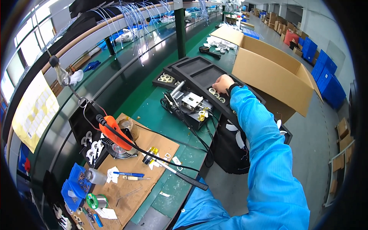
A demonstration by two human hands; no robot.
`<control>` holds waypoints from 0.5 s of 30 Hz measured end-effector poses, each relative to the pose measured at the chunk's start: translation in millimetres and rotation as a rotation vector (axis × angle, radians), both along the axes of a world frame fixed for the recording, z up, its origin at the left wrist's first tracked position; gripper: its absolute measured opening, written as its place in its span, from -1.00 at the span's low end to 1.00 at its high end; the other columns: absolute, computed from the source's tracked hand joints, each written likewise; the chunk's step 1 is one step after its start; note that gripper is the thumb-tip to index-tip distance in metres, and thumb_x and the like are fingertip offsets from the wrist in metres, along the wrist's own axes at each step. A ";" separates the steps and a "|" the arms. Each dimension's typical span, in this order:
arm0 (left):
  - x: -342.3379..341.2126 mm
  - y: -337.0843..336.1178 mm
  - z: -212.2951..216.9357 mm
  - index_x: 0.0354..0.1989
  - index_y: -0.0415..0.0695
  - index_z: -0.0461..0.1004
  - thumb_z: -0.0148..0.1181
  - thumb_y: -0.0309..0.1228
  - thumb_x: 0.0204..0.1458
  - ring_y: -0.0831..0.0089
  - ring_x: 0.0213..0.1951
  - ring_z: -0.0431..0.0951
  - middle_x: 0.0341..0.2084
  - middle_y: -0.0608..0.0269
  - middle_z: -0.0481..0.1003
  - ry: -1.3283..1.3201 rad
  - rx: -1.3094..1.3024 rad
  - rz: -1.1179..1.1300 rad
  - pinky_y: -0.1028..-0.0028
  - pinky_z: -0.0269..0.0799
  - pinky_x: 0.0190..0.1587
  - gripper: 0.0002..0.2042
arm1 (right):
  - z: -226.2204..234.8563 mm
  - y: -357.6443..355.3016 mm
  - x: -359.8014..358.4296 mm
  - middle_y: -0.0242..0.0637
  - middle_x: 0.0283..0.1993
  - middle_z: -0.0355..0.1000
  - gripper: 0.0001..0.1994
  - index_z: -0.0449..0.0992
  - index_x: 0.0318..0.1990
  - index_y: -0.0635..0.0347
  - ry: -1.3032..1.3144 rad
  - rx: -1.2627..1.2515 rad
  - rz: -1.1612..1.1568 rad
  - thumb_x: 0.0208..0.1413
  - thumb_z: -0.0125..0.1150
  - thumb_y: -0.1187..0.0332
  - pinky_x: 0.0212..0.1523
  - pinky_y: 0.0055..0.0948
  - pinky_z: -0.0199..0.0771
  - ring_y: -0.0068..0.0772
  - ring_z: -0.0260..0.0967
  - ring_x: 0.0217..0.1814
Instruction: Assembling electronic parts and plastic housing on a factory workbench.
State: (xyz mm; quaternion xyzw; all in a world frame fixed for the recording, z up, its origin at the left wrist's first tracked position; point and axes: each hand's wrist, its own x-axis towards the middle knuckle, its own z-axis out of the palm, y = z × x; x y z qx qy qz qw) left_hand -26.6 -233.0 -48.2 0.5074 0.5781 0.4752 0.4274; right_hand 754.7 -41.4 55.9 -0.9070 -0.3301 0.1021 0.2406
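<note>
Right hand (223,83) | fingers curled onto ring parts (217,95) in black tray (199,74) | left hand out of view | tabletop (161,119) green

The right hand (222,83) rests in the black foam tray (209,74), on ring parts (216,95). A metal fixture (193,103) sits just left of them. The open cardboard box (273,73) stands right of the tray. Nearer, a soldering iron (153,153) lies across a brown cardboard sheet (132,180), a small fan (117,147) behind it.
</note>
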 end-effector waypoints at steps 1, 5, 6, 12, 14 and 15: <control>-1.7 -2.1 -0.7 0.01 -0.16 0.31 0.03 -0.15 0.36 0.58 -0.60 0.29 -0.43 0.19 0.51 0.000 -0.001 0.004 0.58 0.19 -0.54 -0.69 | -5.0 1.4 1.2 -0.30 -0.46 0.63 -0.80 0.71 -0.36 0.21 0.000 -0.001 0.004 0.08 0.35 0.26 -0.32 -0.39 0.55 -0.49 0.56 -0.44; -17.5 -2.9 -10.1 0.03 -0.18 0.31 0.03 -0.16 0.34 0.58 -0.61 0.30 -0.42 0.15 0.52 0.000 0.017 -0.024 0.59 0.17 -0.55 -0.67 | -17.7 -1.2 -1.2 -0.27 -0.43 0.64 -0.85 0.72 -0.31 0.20 -0.149 0.003 0.047 0.06 0.25 0.40 -0.22 -0.36 0.60 -0.42 0.61 -0.37; -21.3 -2.0 -13.9 0.04 -0.20 0.31 0.04 -0.17 0.33 0.58 -0.61 0.30 -0.42 0.14 0.52 0.014 0.034 -0.067 0.59 0.17 -0.55 -0.66 | -22.4 -4.4 4.6 -0.28 -0.40 0.65 -0.85 0.71 -0.27 0.20 -0.070 0.063 0.029 0.06 0.25 0.43 -0.22 -0.35 0.60 -0.40 0.61 -0.36; -9.7 -4.2 -7.8 0.23 -0.17 0.20 0.07 -0.20 0.27 0.61 -0.62 0.30 -0.38 0.06 0.53 -0.023 0.049 -0.022 0.62 0.22 -0.54 -0.55 | -13.2 -17.8 -2.5 -0.17 -0.29 0.65 -0.72 0.68 -0.11 0.27 -0.064 0.081 0.159 -0.03 0.32 0.46 -0.15 -0.28 0.60 -0.30 0.61 -0.23; -16.6 -7.0 -17.7 0.31 -0.17 0.13 0.03 -0.22 0.29 0.59 -0.59 0.34 -0.36 0.08 0.54 -0.021 -0.030 -0.055 0.64 0.25 -0.52 -0.50 | 11.6 -23.8 -22.4 -0.15 -0.32 0.64 -0.75 0.67 -0.15 0.30 -0.228 0.068 0.157 0.03 0.20 0.43 -0.22 -0.25 0.60 -0.28 0.59 -0.29; 2.0 -7.7 0.4 0.18 -0.23 0.27 0.08 -0.36 0.30 0.58 -0.54 0.41 -0.36 0.14 0.53 -0.194 -0.083 0.109 0.62 0.33 -0.48 -0.65 | 40.3 -31.7 -47.2 -0.17 -0.29 0.63 -0.75 0.65 -0.12 0.31 -0.278 0.126 0.258 0.10 0.18 0.41 -0.20 -0.27 0.59 -0.31 0.58 -0.25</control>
